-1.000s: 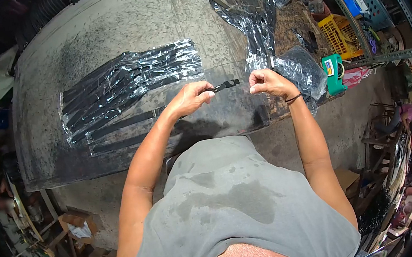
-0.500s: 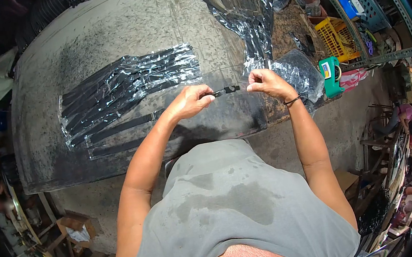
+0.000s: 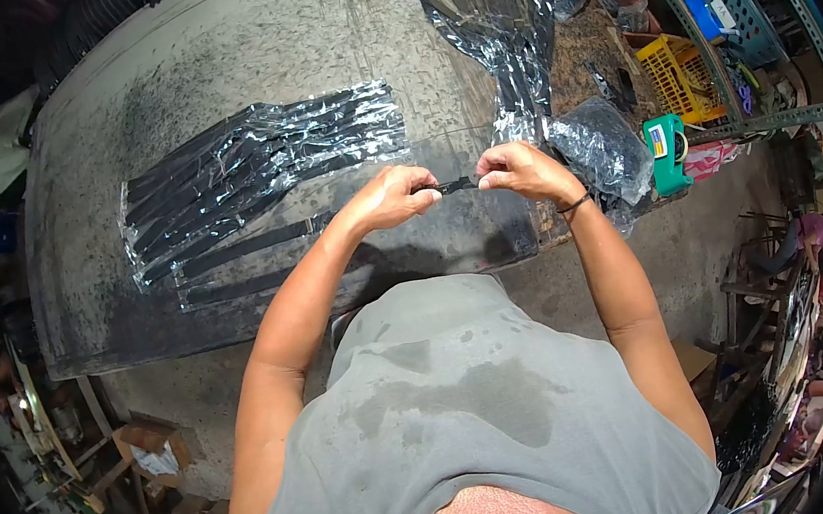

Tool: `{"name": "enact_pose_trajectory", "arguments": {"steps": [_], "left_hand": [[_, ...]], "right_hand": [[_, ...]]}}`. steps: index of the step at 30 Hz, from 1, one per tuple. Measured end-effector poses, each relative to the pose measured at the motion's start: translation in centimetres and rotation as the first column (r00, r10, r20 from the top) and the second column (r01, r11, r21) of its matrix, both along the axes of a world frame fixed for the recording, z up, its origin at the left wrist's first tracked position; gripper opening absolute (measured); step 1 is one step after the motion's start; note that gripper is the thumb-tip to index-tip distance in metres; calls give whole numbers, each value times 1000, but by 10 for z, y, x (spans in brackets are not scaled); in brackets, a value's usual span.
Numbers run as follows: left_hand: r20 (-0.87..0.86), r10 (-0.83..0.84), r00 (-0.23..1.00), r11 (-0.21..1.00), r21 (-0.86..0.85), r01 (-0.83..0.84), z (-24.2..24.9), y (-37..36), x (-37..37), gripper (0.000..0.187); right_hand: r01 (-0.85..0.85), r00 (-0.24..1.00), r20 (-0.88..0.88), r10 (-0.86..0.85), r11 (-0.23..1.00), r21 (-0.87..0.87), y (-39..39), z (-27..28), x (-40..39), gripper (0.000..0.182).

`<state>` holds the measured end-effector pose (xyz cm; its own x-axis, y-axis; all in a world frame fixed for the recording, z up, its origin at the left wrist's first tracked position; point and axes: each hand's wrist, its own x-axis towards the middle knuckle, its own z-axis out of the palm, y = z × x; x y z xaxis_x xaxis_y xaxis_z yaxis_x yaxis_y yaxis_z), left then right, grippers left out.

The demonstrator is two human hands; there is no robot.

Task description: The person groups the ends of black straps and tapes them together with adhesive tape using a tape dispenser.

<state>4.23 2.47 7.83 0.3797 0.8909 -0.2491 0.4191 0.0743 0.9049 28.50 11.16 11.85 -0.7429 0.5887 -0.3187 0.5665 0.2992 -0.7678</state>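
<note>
A small black piece with a notched outline, like a buckle or strap end [image 3: 456, 185], spans the gap between my hands above the table's front edge. My left hand [image 3: 393, 197] is closed around its left end, thumb against fingers. At its right end, my right hand [image 3: 521, 173] pinches it with thumb and forefinger. Black straps in clear plastic [image 3: 248, 249] lie to the left of my left hand and run toward it; whether they join the held piece is hidden. Beyond my left hand is a wider row of black straps in clear wrap [image 3: 260, 152].
A bundle of wrapped straps [image 3: 518, 75] fans out beyond my right hand. Beside it are crumpled clear plastic [image 3: 604, 151] and a green tape dispenser [image 3: 666, 155]. A yellow basket [image 3: 679, 78] stands near the right-hand shelves. Another person [image 3: 810, 233] is at far right.
My right hand has moved left and now grips the black piece's right end, which was free before. My left hand keeps its hold.
</note>
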Motion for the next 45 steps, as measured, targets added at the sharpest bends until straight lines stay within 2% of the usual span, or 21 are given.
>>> {"name": "enact_pose_trajectory", "arguments": {"steps": [2,8,10,11,13,15,17,20,22,24,27,30,33,37,40,45], "left_hand": [[6,-24,1000,1000,-11,24,-5,0,0,28],[-42,-98,994,995,14,99,-7,0,3,26],[-17,-100,995,994,31,101,-14,0,6,28],[6,-103,995,993,50,102,-18,0,7,29],[21,-86,996,996,41,85,-22,0,11,29],[37,-71,997,997,34,70,-18,-4,10,29],[76,-18,997,998,-53,22,-5,-9,7,26],[177,-31,984,992,-116,52,-40,-12,-5,25],[192,-2,981,989,-143,30,-39,-15,-3,24],[126,9,992,993,-118,6,-34,-15,4,22],[148,7,989,998,-58,1,-41,-14,19,23],[163,17,986,999,-52,-9,-42,-15,21,26],[102,-7,995,1000,-19,9,-46,-21,7,26],[98,-36,995,992,-120,48,-63,-25,-12,24],[52,-37,998,995,-95,42,-56,-25,-7,23],[76,-7,997,996,-87,13,-61,-24,9,22]], "right_hand": [[-27,999,24,27,1000,6,0,-1,-3,24],[-102,990,96,103,995,-14,1,-9,-11,29],[-210,971,110,213,977,-33,1,-10,-16,30],[-213,970,109,216,976,-34,0,-10,-19,30],[-184,968,137,210,966,-181,-2,-12,-23,31],[-158,973,132,192,960,-231,0,-12,-22,28],[-96,986,102,135,942,-321,4,-17,-15,23],[-97,984,112,140,941,-325,6,-19,-9,23],[-125,977,128,172,943,-310,6,-22,-11,24],[-158,968,142,206,943,-292,3,-23,-15,24],[-141,965,167,200,940,-312,-2,-22,-22,25],[-209,956,152,251,946,-249,-3,-28,-21,25],[-165,965,140,222,927,-336,0,-35,-13,25],[-152,957,183,227,923,-354,1,-38,-12,25],[-188,940,212,266,926,-328,-1,-43,-19,24],[-267,919,202,338,912,-312,-9,-61,-38,23]]}}
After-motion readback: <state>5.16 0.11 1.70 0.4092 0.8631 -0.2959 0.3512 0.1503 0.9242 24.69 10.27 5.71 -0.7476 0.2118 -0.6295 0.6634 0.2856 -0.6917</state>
